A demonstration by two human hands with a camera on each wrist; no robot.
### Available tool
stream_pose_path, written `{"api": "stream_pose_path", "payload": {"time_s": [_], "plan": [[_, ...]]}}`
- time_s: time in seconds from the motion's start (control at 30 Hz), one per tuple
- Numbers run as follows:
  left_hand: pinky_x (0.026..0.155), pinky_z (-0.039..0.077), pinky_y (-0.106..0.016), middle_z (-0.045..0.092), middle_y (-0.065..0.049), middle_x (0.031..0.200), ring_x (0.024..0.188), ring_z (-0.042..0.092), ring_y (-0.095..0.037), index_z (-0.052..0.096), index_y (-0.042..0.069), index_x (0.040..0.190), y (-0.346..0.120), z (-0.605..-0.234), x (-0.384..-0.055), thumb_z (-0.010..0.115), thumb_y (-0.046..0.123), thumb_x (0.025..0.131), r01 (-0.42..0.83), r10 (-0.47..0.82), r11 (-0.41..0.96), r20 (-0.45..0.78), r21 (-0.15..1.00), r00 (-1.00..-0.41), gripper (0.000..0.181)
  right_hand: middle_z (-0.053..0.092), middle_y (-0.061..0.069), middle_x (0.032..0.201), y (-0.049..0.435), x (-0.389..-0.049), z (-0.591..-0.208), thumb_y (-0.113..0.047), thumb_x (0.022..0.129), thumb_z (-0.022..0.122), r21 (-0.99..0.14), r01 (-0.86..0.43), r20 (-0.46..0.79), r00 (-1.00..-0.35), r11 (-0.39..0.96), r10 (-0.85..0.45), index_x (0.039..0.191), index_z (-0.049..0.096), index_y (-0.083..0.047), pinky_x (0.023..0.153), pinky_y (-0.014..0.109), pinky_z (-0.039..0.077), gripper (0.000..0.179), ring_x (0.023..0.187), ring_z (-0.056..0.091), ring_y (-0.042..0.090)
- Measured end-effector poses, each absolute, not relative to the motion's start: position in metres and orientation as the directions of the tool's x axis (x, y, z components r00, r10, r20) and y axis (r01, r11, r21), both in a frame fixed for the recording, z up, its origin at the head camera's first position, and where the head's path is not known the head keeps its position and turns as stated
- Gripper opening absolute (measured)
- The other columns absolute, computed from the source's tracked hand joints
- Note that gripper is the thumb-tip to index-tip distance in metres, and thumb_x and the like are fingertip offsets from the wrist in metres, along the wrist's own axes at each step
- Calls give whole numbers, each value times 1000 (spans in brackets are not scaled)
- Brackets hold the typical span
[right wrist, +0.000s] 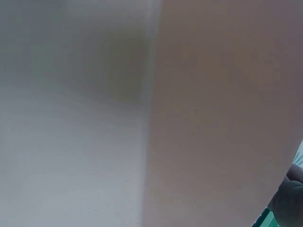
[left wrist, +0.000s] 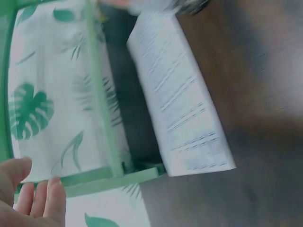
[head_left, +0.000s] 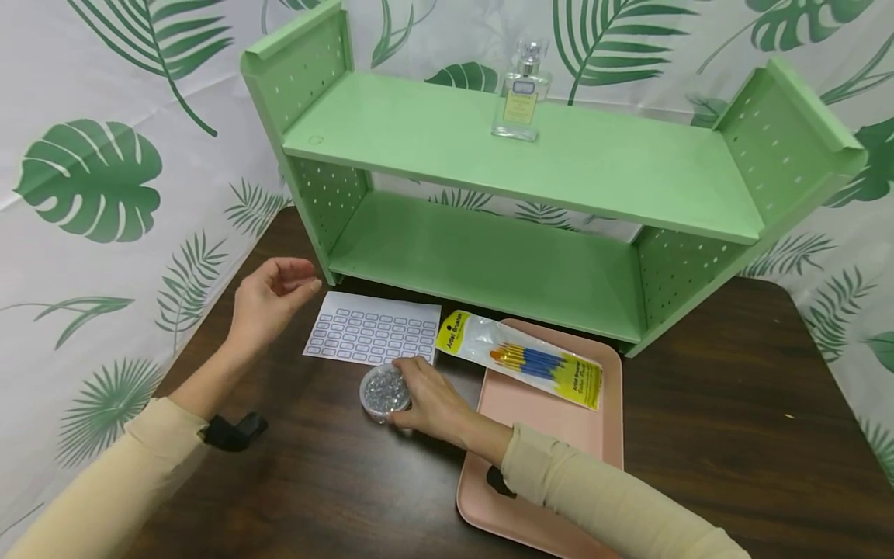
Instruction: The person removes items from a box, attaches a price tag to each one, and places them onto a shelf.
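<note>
My right hand grips a small round clear container of silvery, glittery bits, fingers and thumb around its right side. The container is at the near edge of a white sheet of blue-bordered labels. Left of that sheet my left hand is raised with loosely bent fingers and nothing in them. In the left wrist view, the left hand appears before the shelf's end, apart from the label sheet. Blurred close surfaces fill most of the right wrist view; part of the right hand shows at its edge.
A green two-tier shelf stands at the back, a glass perfume bottle on its upper board. A packet of artist brushes lies partly over a pink tray on the dark wooden table. Leaf-patterned cloth hangs behind.
</note>
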State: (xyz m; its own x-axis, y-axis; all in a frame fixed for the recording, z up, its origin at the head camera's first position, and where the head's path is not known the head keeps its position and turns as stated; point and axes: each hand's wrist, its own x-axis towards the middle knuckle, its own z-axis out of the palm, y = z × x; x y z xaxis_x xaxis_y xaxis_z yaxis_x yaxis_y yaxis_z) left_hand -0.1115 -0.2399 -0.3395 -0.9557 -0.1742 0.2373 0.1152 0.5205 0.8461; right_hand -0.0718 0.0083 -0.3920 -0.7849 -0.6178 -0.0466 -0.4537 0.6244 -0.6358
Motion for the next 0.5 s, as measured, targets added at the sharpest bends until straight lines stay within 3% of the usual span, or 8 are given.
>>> {"api": "stream_pose_path", "payload": {"time_s": [0.07,0.2,0.3,0.5], "plan": [[71,47,-8,65,-10,105,81,56,11,56,-5,116,-242,-334,-125,68,9,86,111,-246,463,248,880,-937,35,55,15,119,9,-71,-392,-21,71,81,-635,-457,-45,-783,623,-621,129,46,-1,89,37,50,71,104,55,25],[81,48,-12,59,-6,112,94,59,-1,50,-4,124,-243,-325,-147,66,7,86,106,-339,382,246,918,-908,42,56,15,118,8,-71,-391,-21,71,81,-635,-469,-35,-776,614,-630,128,46,0,90,37,49,71,105,56,26],[84,48,-15,56,-15,123,103,60,-13,48,-1,128,-243,-320,-159,66,9,87,87,-378,365,233,927,-896,46,56,15,118,8,-71,-392,-22,70,81,-633,-476,-31,-772,610,-635,128,46,0,90,35,49,71,105,56,25],[89,49,-22,57,-16,126,110,59,-23,50,-2,127,-238,-317,-175,65,8,87,103,-402,356,252,929,-880,44,56,16,117,8,-72,-393,-22,70,81,-627,-485,-24,-770,610,-637,128,46,1,89,33,50,71,103,57,25]]}}
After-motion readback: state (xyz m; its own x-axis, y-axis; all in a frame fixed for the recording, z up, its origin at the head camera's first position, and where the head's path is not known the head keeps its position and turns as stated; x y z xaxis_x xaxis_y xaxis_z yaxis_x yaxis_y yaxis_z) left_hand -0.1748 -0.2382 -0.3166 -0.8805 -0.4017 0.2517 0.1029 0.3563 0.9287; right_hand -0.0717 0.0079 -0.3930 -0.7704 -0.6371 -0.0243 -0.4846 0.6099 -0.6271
